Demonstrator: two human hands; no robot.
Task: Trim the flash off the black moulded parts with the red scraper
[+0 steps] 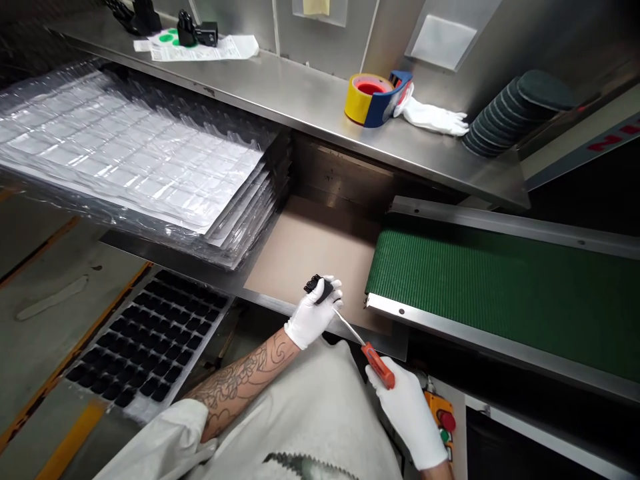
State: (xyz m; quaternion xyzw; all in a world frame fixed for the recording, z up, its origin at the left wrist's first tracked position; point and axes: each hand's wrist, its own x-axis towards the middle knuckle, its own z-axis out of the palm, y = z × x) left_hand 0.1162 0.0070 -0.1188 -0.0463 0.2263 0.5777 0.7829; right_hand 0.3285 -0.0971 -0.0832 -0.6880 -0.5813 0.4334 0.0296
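My left hand point(311, 319), in a white glove, grips a small black plastic part point(320, 289) with its thumb across the top. My right hand point(407, 407), gloved too, is closed around the orange-red handle of a tool with a thin metal shaft point(350, 327), probably a scraper or screwdriver. The shaft points up and left, and its tip ends close by the left hand's fingers. Whether the tip touches the black part I cannot tell. Beneath and beyond the left hand lies a brown cardboard sheet point(320, 243).
A stack of clear trays point(150, 160) stands left; a tray of black parts point(150, 333) sits below. On the right runs a green conveyor belt point(490, 280). The steel shelf point(300, 100) bears a tape dispenser point(373, 100), a white glove point(435, 119) and dark stacked discs point(510, 113).
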